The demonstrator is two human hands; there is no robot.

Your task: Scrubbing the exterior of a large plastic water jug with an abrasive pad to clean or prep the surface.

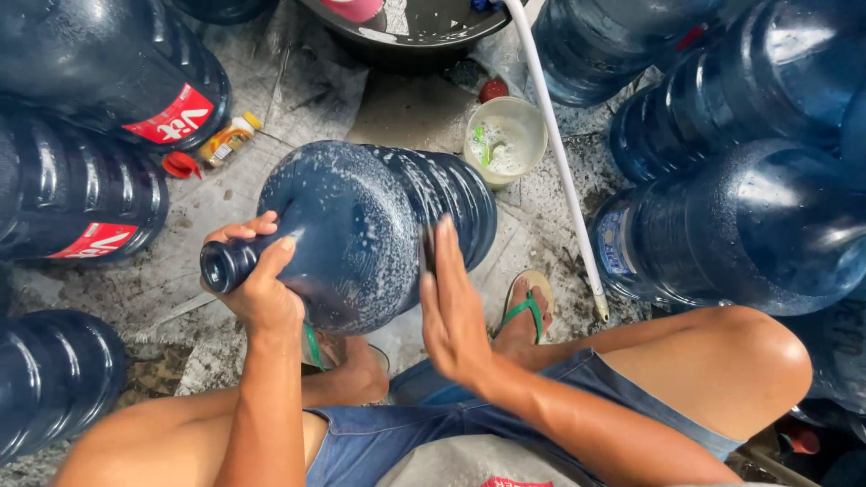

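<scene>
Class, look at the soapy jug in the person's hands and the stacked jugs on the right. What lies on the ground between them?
In the head view, a cream tub of suds and a white hose lie between the soapy jug and the stacked jugs.

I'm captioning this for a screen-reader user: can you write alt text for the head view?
A left hand grips the neck of a soapy blue water jug lying on its side, while the right hand presses flat against it. More blue jugs, a small bucket and a white hose surround it.

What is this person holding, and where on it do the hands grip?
A big blue water jug, lying on its side and flecked with suds. The left hand grips its neck by the mouth; the right hand presses flat against its side.
</scene>
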